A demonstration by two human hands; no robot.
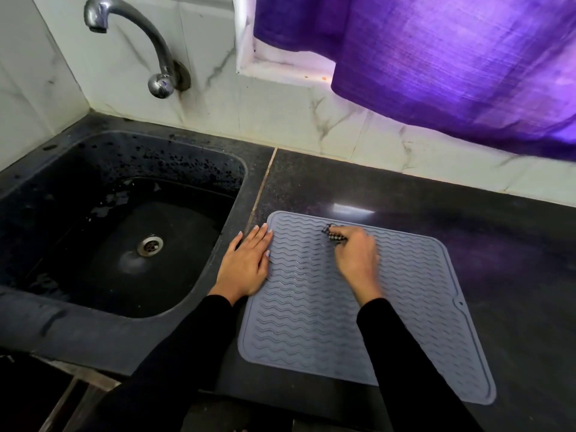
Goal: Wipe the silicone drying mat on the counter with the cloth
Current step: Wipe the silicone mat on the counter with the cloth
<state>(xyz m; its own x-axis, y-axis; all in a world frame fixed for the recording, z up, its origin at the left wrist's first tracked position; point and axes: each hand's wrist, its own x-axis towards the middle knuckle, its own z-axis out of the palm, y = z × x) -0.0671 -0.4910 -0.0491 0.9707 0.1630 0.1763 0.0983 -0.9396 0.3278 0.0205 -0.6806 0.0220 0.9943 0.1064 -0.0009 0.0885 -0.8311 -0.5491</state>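
Observation:
A grey silicone drying mat (414,294) with wavy ridges lies flat on the dark counter (514,244). My right hand (357,260) is on the mat's far part, fingers curled round a small black-and-white checked cloth (334,236); only a bit of the cloth shows beyond the fingers. My left hand (247,263) lies flat with straight fingers, partly on the mat's left edge and partly on the counter strip beside the sink.
A black sink (93,232) with a metal drain sits to the left, under a curved chrome tap (156,57) on the marble-tiled wall. A purple curtain (452,57) hangs over the counter's back right. The counter's front edge runs close below the mat.

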